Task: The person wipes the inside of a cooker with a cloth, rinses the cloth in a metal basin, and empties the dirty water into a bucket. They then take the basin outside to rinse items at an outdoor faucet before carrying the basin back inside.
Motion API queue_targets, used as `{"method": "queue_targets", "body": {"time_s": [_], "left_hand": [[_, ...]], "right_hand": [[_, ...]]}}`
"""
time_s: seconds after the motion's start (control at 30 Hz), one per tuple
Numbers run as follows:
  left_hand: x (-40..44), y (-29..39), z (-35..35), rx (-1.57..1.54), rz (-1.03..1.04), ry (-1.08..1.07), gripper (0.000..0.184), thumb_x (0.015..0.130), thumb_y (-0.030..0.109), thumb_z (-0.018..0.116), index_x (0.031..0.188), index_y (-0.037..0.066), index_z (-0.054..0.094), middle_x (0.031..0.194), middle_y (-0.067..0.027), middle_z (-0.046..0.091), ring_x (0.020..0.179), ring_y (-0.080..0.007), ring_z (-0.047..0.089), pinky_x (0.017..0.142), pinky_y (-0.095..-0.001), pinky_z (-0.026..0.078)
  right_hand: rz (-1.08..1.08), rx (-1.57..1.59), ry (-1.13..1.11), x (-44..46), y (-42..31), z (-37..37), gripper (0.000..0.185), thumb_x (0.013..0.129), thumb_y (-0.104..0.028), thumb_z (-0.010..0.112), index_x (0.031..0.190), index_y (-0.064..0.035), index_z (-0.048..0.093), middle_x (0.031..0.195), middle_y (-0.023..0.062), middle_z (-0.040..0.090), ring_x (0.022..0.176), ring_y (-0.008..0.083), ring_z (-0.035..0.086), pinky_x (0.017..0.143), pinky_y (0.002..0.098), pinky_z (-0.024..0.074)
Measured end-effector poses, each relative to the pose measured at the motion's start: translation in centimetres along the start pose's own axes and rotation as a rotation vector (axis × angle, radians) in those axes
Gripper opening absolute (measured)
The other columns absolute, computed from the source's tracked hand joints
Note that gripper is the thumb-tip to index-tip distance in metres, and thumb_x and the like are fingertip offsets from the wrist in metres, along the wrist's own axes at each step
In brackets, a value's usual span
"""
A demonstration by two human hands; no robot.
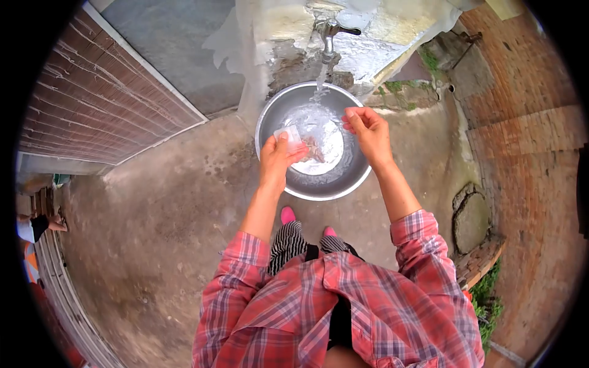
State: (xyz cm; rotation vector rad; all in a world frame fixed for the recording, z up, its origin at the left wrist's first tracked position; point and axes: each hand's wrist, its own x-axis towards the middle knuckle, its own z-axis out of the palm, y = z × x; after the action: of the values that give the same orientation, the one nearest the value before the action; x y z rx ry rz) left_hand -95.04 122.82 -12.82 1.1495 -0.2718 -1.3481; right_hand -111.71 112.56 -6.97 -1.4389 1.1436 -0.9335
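A large metal basin (pixel 340 183) stands on the ground under a running tap (pixel 329 42). Water (pixel 320 80) falls from the spout into it. Above the basin's left side, my left hand (pixel 279 162) grips a small, pale, translucent square packet (pixel 287 135) between thumb and fingers. Some greyish-pink pieces (pixel 314 150) show beside those fingertips, in or over the water; what they are I cannot make out. My right hand (pixel 372 135) hovers over the basin's right rim, thumb and fingers pinched together. Whatever it may hold is too small to tell.
Behind the tap rises a wall with peeling plaster (pixel 380 43). A slatted brown screen (pixel 110 98) leans in at the left. Brick paving (pixel 534 184) runs along the right, near a round stone slab (pixel 472 221). Part of another person (pixel 46 226) appears at the far left edge.
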Motion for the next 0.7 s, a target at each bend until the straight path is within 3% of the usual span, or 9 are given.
{"method": "queue_targets", "body": {"time_s": [0.3, 0.47, 0.7], "left_hand": [[2.4, 1.5, 0.1, -0.069, 0.097, 0.038, 0.021, 0.092, 0.011, 0.045, 0.109, -0.001, 0.045, 0.1, -0.0172, 0.058, 0.088, -0.0303, 0.062, 0.079, -0.036, 0.054], [2.7, 2.0, 1.6, -0.057, 0.157, 0.131, 0.024, 0.085, -0.001, 0.052, 0.108, 0.002, 0.044, 0.095, -0.0138, 0.057, 0.085, -0.0257, 0.062, 0.075, -0.0341, 0.055], [4.3, 2.2, 4.2, 0.038, 0.181, 0.228, 0.025, 0.081, 0.002, 0.06, 0.102, 0.004, 0.045, 0.095, -0.0089, 0.058, 0.084, -0.017, 0.06, 0.072, -0.0287, 0.05]], "right_hand": [[-0.099, -0.046, 0.015, 3.9, -3.2, -0.8, 0.025, 0.087, -0.019, 0.058, 0.103, -0.0003, 0.059, 0.089, 0.0067, 0.064, 0.075, 0.0101, 0.059, 0.066, 0.022, 0.045], [-0.14, -0.054, -0.025, 5.7, -3.4, -1.4, 0.026, 0.087, -0.019, 0.059, 0.104, -0.0006, 0.059, 0.089, 0.0064, 0.064, 0.075, 0.0097, 0.059, 0.066, 0.0222, 0.0456], [-0.079, 0.031, -0.099, 7.1, -2.2, -2.0, 0.026, 0.084, -0.018, 0.061, 0.101, 0.001, 0.059, 0.082, 0.0067, 0.062, 0.072, 0.0118, 0.06, 0.066, 0.0234, 0.0462]]}}
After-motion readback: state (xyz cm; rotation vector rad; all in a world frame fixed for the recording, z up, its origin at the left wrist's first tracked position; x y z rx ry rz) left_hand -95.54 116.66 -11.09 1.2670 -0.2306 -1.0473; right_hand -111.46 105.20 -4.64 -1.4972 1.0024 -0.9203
